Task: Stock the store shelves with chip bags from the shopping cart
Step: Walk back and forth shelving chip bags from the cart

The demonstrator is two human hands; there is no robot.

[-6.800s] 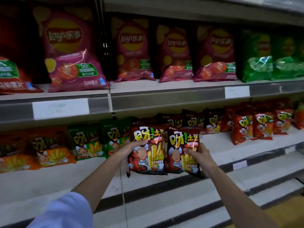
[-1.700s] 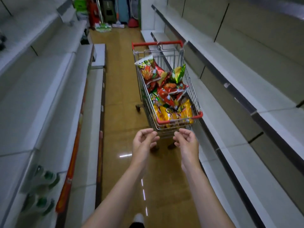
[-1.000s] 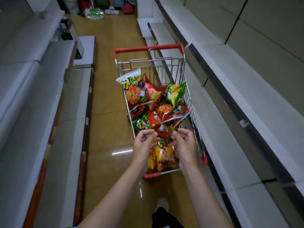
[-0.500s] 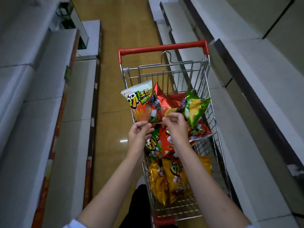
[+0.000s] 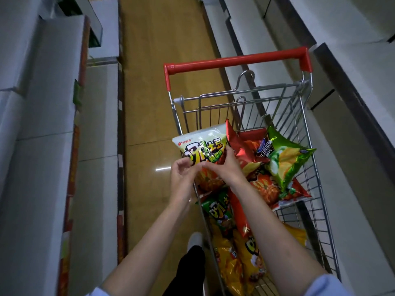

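Head view, looking down an aisle onto a shopping cart (image 5: 307, 133) with a red handle bar (image 5: 235, 59) at its far end. Both hands over the cart's left side, clamped on one white-topped chip bag (image 5: 203, 146): left hand (image 5: 181, 178) pinching the bag's left edge, thumb and fingers curled round it; right hand (image 5: 222, 167) gripping it from the right, fingers wrapped behind the printed face. Bag upright, top edge toward the far end, raised above the pile and overlapping the cart's left rim. Inside the cart, a green chip bag (image 5: 286, 159) tilted against the right wall, red chip bags (image 5: 245, 150) under and beside it, a small green bag (image 5: 218, 212) between the forearms, yellow chip bags (image 5: 243, 265) at the near end. White shelves (image 5: 42, 124) along the left, more shelves (image 5: 352, 103) along the right, wood-tone floor (image 5: 154, 103) between. Dark trouser leg and white shoe (image 5: 194, 240) on the floor just left of the cart.
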